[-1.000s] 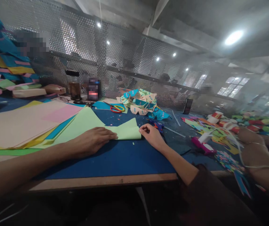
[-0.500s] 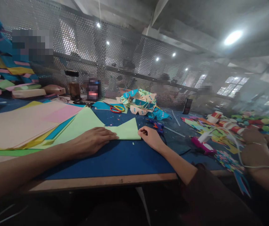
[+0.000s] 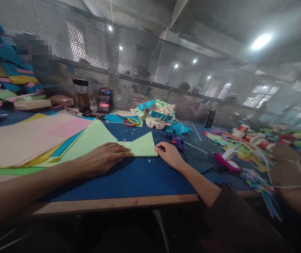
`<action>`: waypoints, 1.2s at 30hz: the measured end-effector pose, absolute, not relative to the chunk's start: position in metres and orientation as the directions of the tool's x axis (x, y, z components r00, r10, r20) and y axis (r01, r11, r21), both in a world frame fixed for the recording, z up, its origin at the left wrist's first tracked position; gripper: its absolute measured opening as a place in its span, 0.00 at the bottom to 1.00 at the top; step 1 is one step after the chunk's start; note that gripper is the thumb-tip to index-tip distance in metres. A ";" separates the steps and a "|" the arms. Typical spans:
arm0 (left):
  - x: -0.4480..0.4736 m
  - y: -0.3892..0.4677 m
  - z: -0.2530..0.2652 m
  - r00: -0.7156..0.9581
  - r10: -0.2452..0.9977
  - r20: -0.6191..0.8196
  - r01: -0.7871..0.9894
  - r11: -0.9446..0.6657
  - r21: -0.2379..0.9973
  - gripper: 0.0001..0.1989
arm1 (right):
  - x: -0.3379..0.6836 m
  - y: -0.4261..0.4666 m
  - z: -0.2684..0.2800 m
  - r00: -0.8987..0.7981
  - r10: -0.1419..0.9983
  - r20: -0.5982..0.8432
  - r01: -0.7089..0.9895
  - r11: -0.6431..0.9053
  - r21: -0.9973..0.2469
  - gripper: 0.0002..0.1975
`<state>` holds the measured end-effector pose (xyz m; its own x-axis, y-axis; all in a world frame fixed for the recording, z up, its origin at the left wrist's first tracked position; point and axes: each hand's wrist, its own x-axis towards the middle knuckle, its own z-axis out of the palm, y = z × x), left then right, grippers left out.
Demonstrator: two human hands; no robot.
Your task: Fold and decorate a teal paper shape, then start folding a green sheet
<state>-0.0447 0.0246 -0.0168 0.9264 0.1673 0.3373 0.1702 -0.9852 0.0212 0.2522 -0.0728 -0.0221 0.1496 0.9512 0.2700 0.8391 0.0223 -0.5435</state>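
Observation:
A light green sheet of paper, folded along its near edge, lies on the blue table mat. My left hand rests flat on its left part, fingers stretched out and covering some of the sheet. At the paper's right edge, the thumb and curled fingers of my right hand are closed on its corner. A tiny green scrap lies just in front of the fold. Behind my right hand is a dark blue glue gun.
Stacked coloured sheets cover the left side. Scissors and a pile of paper masks lie farther back. On the right are a magenta device with a white cable and another person's arm. A lidded jar stands at the back left.
Both hands and the green paper look the same as half a second ago. Only the other person's arm at the right has shifted slightly.

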 end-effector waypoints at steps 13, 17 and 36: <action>-0.044 0.026 -0.018 0.930 0.191 0.315 0.188 -0.981 0.042 0.20 | 0.252 -0.074 -0.021 0.147 0.954 0.261 0.850 0.013 -0.527 0.07; -0.045 0.026 -0.017 0.930 0.183 0.318 0.177 -0.983 0.049 0.20 | 0.251 -0.076 -0.018 0.142 0.955 0.261 0.854 0.016 -0.520 0.07; -0.043 0.022 -0.012 0.937 0.191 0.292 0.181 -0.982 0.060 0.18 | 0.254 -0.072 -0.022 0.127 0.957 0.260 0.868 0.019 -0.495 0.07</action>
<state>-0.0430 0.0218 -0.0119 0.9372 0.1906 0.2922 0.1810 -0.9817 0.0598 0.2535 -0.0724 -0.0219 0.1271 0.9571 0.2604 0.8685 0.0195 -0.4953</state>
